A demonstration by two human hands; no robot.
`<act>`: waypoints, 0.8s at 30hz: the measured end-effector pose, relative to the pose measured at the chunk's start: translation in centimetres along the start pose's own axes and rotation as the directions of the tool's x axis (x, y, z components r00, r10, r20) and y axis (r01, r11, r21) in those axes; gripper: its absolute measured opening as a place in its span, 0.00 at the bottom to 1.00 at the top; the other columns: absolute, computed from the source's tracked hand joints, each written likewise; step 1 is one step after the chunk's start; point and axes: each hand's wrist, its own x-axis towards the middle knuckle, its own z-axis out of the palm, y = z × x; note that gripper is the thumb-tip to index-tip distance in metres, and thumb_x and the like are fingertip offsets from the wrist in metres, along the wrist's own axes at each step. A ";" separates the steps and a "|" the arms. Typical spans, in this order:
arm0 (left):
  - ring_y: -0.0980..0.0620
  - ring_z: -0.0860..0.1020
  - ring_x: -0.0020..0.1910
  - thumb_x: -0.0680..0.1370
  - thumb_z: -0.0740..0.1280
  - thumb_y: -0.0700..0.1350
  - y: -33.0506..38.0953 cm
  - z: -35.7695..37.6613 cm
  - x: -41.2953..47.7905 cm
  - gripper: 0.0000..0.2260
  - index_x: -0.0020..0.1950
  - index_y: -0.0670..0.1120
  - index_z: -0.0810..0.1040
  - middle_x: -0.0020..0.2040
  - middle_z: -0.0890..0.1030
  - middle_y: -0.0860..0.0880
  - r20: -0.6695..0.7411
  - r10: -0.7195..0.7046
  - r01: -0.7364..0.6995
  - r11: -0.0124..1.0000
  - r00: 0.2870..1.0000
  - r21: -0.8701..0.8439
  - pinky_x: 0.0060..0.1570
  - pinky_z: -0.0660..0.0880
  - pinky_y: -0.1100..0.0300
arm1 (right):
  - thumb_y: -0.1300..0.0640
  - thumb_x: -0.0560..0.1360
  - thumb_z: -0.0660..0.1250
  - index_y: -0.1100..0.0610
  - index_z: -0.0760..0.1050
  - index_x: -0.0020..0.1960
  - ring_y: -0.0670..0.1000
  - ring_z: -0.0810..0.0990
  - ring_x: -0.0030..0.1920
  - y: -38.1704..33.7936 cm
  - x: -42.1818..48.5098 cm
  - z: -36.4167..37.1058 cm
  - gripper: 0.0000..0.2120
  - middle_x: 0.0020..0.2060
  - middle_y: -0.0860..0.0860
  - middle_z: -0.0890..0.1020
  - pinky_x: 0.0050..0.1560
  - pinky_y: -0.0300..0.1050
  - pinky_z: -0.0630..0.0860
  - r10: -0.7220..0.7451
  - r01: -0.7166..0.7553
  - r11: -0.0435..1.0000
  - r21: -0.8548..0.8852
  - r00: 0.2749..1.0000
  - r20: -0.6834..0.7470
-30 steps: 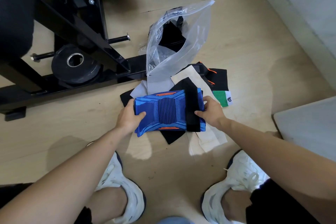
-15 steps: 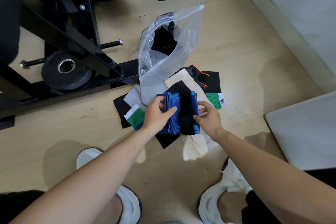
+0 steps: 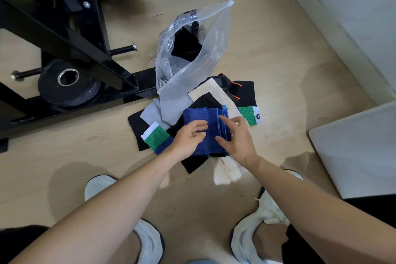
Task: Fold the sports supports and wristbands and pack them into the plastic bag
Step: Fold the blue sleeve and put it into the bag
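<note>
A blue knit support (image 3: 198,117) lies folded on a pile of fabric on the floor. My left hand (image 3: 189,135) presses flat on its left half with straight fingers. My right hand (image 3: 234,135) rests on its right edge, fingers spread. A clear plastic bag (image 3: 212,49) stands open just behind, with dark items inside. One green, white and blue wristband (image 3: 157,140) lies left of my left hand; a second green and white wristband (image 3: 249,114) lies to the right. A cream support (image 3: 206,93), a black support with orange stitching (image 3: 244,90) and grey cloth (image 3: 150,113) lie in the pile.
A black gym machine frame (image 3: 70,36) and a black weight plate (image 3: 68,83) stand at the left, close to the pile. A grey slab (image 3: 355,148) lies at the right, a pale wall (image 3: 353,17) behind it. My white shoes (image 3: 147,240) are below on the wooden floor.
The blue support was folded over from left to right; it is now narrower, with its plain side up. My left hand went from gripping its edge to pressing flat on it.
</note>
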 end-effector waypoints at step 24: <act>0.48 0.81 0.48 0.75 0.73 0.49 0.2 -2.0 0.7 0.14 0.58 0.48 0.78 0.48 0.83 0.52 -0.413 0.026 0.127 0.932 0.910 0.340 0.48 0.77 0.52 | 0.45 0.72 0.72 0.46 0.75 0.68 0.56 0.71 0.63 0.6 0.7 -1.8 0.25 0.69 0.50 0.71 0.59 0.55 0.66 -0.288 0.300 0.819 -0.490 0.952 0.102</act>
